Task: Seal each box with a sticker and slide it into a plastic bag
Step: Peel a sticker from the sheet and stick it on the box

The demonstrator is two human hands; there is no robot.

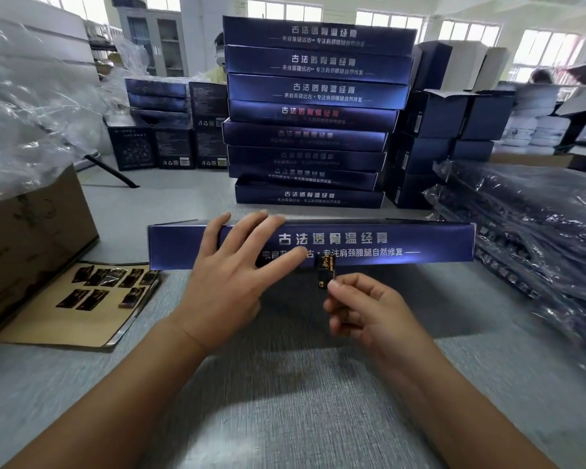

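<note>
Both hands sit at the near side of the box (386,245), which lies lengthways across the table (285,401). L hand (230,275) is flat and wide, fingers straight and spread. Its fingertips are over the box's top edge and the thumb lies across the front face, prob. to pin the box so it can't skid while the seal goes on. R hand (362,309) pinches a small dark sticker (326,270) by its lower end betw. thumb & forefinger, other fingers curled in. Gripping the tail likely leaves the rest free to press down. The sticker's upper end is at the box's front bottom edge, approx. mid-length, just right of the L thumb. Can't tell if it has stuck yet.

Sticker sheet (105,286) lies left of the box and a bit nearer the person, w/ more dark stickers on it, so the next one is an easy reach. Stack of boxes (312,113) stands directly behind the box, presumably the supply. Bagged boxes (538,225) are piled right of the box, probably finished ones. Carton (31,238) sits left of the box w/ loose plastic (31,96) heaped above it, maybe the bag stock.

Step in hand looks like sealing; this box isn't bagged yet.
</note>
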